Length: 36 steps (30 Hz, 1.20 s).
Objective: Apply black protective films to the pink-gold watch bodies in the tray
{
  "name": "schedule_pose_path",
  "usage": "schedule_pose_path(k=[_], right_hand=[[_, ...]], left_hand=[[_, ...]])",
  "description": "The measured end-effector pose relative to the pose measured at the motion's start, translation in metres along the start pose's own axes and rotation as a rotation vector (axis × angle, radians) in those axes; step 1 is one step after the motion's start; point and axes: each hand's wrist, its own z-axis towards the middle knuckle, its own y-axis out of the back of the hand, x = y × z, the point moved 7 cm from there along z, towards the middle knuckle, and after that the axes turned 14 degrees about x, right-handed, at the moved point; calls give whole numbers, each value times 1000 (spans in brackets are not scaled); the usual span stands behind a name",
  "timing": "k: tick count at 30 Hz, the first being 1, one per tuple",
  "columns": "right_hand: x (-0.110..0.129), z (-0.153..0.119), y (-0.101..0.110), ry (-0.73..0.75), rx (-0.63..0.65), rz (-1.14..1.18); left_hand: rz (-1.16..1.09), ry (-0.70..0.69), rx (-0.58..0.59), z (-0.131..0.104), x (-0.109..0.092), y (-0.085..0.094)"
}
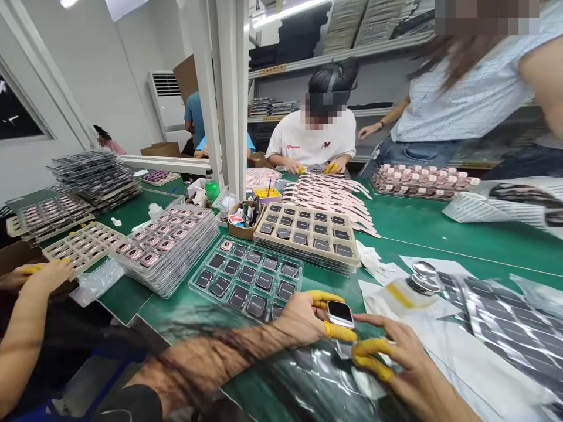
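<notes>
My left hand [303,319], with yellow finger cots on thumb and finger, grips a smartwatch case [341,313] by its side, black screen facing up. Close on its right, my right hand [407,360] reaches in. Its bare index finger extends to the watch's edge, while two yellow-capped fingers pinch together below; whatever is between them is hidden. Clear plastic film [325,375] lies under both hands. Beyond my left forearm sits a clear tray [192,283] of dark square pieces, with one pinkish watch-like piece in its far left corner.
Stacked beige trays [303,249] and clear trays of watch-like pieces [169,281] stand behind. A glass bottle with a metal pump top [424,281] is at right, beside sheets of dark squares [497,316]. A co-worker's arm [33,305] is at left; others work across the table.
</notes>
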Motion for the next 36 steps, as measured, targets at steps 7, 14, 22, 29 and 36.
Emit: schedule_pose_path(k=[7, 14, 22, 29, 36], right_hand=[[13, 29, 14, -351, -63, 1103], [21, 26, -26, -459, -109, 1285], [19, 21, -29, -511, -104, 1296], [18, 19, -36, -520, -87, 1259], [19, 19, -38, -526, -84, 1295]], left_hand=[[255, -56, -34, -3, -13, 15], [499, 43, 127, -3, -16, 20], [643, 32, 172, -3, -17, 11], [688, 57, 197, -3, -16, 9], [763, 87, 173, -4, -16, 9]])
